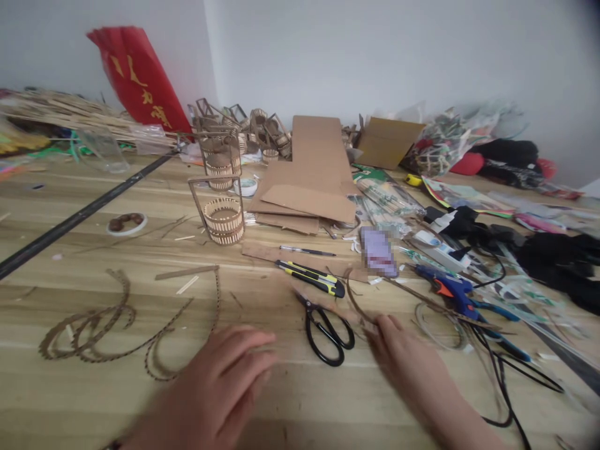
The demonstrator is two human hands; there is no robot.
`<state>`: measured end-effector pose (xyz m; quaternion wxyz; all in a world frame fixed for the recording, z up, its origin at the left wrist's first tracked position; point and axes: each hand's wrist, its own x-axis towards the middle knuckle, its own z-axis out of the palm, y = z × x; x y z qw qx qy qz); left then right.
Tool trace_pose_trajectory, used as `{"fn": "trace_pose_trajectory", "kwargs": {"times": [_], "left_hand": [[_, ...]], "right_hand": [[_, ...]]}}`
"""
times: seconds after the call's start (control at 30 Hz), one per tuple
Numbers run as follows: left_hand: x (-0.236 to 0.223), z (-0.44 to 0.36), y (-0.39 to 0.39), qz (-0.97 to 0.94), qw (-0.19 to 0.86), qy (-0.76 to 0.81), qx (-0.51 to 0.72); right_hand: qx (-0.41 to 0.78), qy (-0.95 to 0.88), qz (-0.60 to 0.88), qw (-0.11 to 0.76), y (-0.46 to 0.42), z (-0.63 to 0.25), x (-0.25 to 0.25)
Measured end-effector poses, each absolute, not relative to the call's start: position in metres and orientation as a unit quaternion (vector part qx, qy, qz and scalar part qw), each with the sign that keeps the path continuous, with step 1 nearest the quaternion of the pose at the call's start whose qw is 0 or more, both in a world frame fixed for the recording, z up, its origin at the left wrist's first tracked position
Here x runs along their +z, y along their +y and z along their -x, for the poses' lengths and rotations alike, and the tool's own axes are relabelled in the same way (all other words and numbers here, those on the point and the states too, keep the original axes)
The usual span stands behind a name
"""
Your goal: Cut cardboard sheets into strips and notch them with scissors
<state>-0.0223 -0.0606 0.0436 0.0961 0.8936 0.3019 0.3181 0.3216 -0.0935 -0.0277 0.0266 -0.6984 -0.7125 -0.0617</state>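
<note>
My left hand (220,381) hovers low over the wooden table (290,406) at the bottom centre, smeared by motion, fingers curled loosely together with nothing seen in them. My right hand (398,356) reaches forward just right of the black scissors (325,331); its fingertips touch a thin curved cardboard strip (359,306). Its fingers are blurred. Beyond the scissors lie a yellow-and-black utility knife (312,277) and a pen (307,251). Curled corrugated strips (107,331) lie to the left of my left hand.
Flat cardboard sheets (309,181) and small slatted cardboard lanterns (222,215) stand further back. A blue glue gun (452,290) with black cables, a phone (379,252) and dark cloth crowd the right. A black rod (79,215) crosses the left; a red bag (140,78) leans on the wall.
</note>
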Motion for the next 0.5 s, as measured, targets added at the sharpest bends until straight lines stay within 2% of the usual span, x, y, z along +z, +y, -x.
{"fn": "trace_pose_trajectory", "kwargs": {"times": [0.13, 0.3, 0.43, 0.5], "left_hand": [[0.061, 0.004, -0.072, -0.917, 0.090, 0.234, 0.312], [0.059, -0.024, -0.079, -0.931, 0.050, 0.177, 0.316], [0.050, -0.055, -0.072, -0.948, -0.037, 0.153, 0.277], [0.049, -0.070, -0.068, -0.959, -0.038, 0.138, 0.244]], "right_hand": [[-0.060, -0.730, 0.680, 0.019, -0.102, -0.317, -0.024], [-0.063, -0.753, 0.655, -0.001, -0.110, -0.306, -0.026], [-0.057, -0.796, 0.602, 0.006, -0.129, -0.290, 0.005], [-0.027, -0.844, 0.534, 0.044, -0.142, -0.279, 0.032]]}}
